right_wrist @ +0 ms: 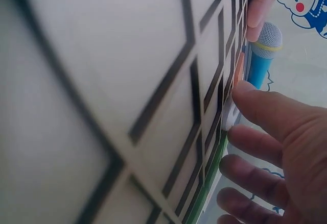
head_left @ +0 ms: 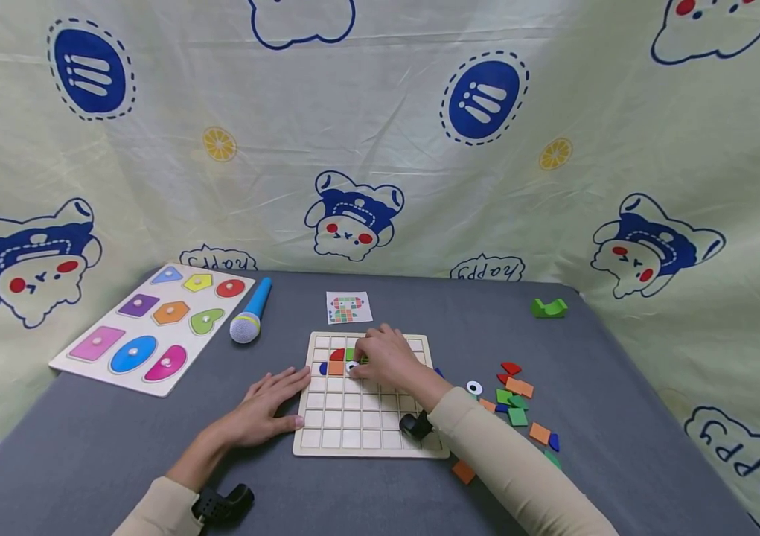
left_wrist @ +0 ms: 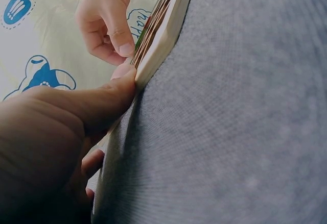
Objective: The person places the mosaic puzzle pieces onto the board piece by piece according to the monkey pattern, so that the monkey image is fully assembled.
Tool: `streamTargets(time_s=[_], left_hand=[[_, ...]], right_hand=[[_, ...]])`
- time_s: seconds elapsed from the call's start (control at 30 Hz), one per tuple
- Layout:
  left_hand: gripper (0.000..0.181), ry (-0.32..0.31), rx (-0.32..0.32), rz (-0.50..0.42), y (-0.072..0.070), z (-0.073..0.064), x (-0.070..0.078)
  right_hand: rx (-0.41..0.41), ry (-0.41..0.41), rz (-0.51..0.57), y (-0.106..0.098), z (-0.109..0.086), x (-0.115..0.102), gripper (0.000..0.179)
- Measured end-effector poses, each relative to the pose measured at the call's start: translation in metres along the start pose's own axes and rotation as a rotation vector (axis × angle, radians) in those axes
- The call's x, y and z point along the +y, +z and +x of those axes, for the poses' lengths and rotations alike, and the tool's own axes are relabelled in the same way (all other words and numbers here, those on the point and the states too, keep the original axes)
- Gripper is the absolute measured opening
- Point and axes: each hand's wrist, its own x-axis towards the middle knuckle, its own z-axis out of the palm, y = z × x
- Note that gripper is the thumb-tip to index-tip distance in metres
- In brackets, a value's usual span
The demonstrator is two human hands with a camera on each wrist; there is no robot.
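A pale wooden grid board [head_left: 342, 417] lies flat on the table, with a few coloured pieces in its upper cells: a red one [head_left: 337, 354], an orange square [head_left: 336, 368], a blue one [head_left: 323, 368] and green. My right hand [head_left: 389, 361] reaches over the upper part of the board. Its thumb and index finger pinch a small white round piece [head_left: 350, 367] with a dark centre, at a cell beside the orange square. The right wrist view shows that white piece [right_wrist: 232, 114] between thumb and index finger. My left hand [head_left: 262, 409] rests on the table, its straight fingers touching the board's left edge.
Loose coloured pieces [head_left: 517, 417] are scattered right of the board, a white ring [head_left: 474, 387] among them. Behind the board lies a pattern card [head_left: 349, 307]. A toy microphone [head_left: 255, 309] and shape puzzle [head_left: 152, 335] are at left; a green curved block [head_left: 549, 308] is far right.
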Motion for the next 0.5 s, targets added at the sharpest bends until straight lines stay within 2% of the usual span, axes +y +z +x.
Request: streamTargets(time_s=[0.3, 0.5], left_hand=[[0.069, -0.004, -0.006, -0.004, -0.001, -0.001, 0.002], [0.070, -0.019, -0.009, -0.005, 0.000, 0.001, 0.002]], right_hand=[[-0.003, 0.001, 0.017, 0.000, -0.002, 0.001, 0.020], [0.033, -0.003, 0.028, -0.005, -0.010, 0.011, 0.021]])
